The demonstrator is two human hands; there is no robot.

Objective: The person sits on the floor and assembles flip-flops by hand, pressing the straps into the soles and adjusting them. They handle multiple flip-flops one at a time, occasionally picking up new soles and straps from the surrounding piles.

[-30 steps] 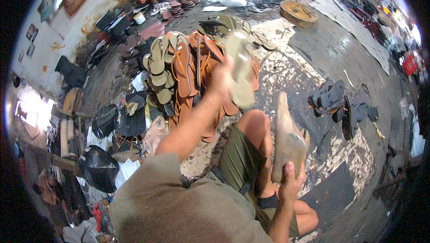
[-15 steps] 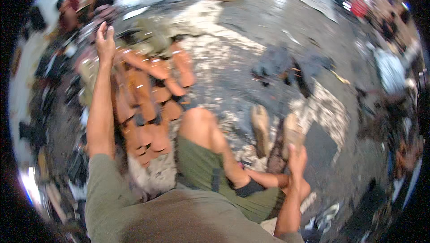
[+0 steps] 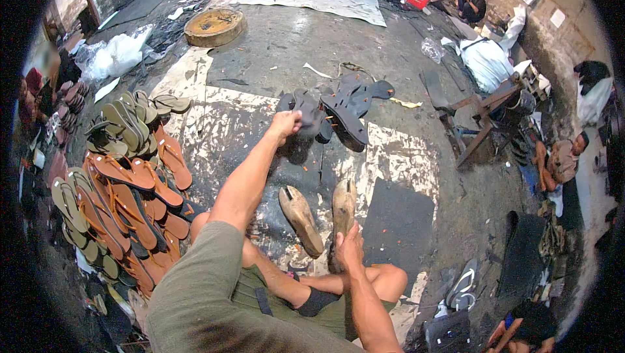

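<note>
I sit on the floor and my left hand [image 3: 287, 122] is stretched far forward, the arm almost straight. Its fingers close on the near edge of a dark sandal [image 3: 306, 119], which belongs to the small heap of dark sandals [image 3: 342, 109] lying in front of me, beyond my knees. This sandal lies directly ahead of the left hand, and its long axis seems to point away from me, a little to the right; I cannot tell it exactly. My right hand [image 3: 349, 249] stays close to my body and grips the heel end of a wooden shoe form [image 3: 342, 206], which stands with its toe away from me. A second wooden form [image 3: 301, 219] lies just beside it on the left, free. The left hand is clearly the nearer one to the dark heap. The orange sandals [image 3: 130, 210] are stacked at my left side.
</note>
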